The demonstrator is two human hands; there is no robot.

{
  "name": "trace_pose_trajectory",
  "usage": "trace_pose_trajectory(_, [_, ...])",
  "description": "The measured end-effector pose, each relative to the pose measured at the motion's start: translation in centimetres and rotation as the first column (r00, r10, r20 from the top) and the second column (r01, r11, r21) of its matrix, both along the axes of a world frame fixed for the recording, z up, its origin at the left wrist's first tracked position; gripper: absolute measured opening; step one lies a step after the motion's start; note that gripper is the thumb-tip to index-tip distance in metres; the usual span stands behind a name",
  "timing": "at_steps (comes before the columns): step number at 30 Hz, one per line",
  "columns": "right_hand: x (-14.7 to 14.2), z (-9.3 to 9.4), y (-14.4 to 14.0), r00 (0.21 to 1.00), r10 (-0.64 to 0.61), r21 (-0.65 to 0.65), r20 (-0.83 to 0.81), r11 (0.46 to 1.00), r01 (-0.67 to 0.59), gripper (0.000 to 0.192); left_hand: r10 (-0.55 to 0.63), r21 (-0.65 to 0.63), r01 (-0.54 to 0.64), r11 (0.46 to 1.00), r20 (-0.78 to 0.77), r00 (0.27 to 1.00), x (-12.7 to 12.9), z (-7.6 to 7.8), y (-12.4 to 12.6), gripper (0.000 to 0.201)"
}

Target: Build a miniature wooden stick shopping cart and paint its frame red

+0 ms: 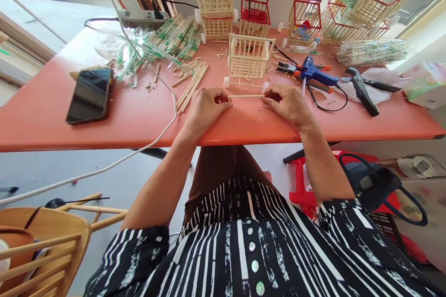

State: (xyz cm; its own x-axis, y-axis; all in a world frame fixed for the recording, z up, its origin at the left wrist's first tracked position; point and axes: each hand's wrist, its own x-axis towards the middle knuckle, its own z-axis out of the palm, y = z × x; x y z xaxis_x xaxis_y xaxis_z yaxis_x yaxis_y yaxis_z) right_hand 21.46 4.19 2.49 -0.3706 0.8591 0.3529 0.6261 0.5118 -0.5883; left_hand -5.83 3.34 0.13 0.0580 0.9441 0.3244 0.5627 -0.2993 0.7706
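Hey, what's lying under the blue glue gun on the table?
Under the blue glue gun lie orange-handled pliers on the orange table. The gun's body covers most of their handles.

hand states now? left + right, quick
Left hand: closed, pinching one end of a thin wooden stick.
Right hand: closed, pinching the other end of the stick.

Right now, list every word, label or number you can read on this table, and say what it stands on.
None can be read.
Chopstick wrappers: green print, too small and blurred.
Tissue pack: green pattern, no legible words.
Phone: screen dark.
Glue gun: no legible marking.
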Motion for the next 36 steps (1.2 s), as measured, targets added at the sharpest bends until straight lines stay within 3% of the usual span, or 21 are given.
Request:
trace_pose_trajectory(20, [-0.1, -0.3, -0.1, 1.000, -0.007, -0.051, 0.001, 0.999, 0.007, 0.008, -0.014, -0.015, 0.015, 1.000, 0.010, 1.000, -0.4, -0.4, 0.2, 0.011])
trace_pose_trajectory(24, [-0.2, -0.2, -0.1, 1.000, -0.004, -0.043, 0.012, 0.999, 0.005, 0.005, 0.017, 0.127, -0.017, 0.992, -0.001, 1.000, -0.2, 1.0, -0.8, 0.040])
trace_pose_trajectory(29, [-0.3, -0.2, 0.0, 1.000, -0.008, -0.039, 0.029, 0.999, 0.009, 0.005, -0.050, 0.270, 0.095, 0.958, -0.169, 0.984, 1.8, 2.3, -1.0, 0.018])
trace_pose_trajectory(36, [-0.4, -0.1, -0.3, 0.999, 0.004, -0.031, 0.045, 1.000, -0.003, 0.005, -0.098, 0.300, 0.195, 0.934, -0.311, 0.945, 3.4, 1.1, 0.2, 0.015])
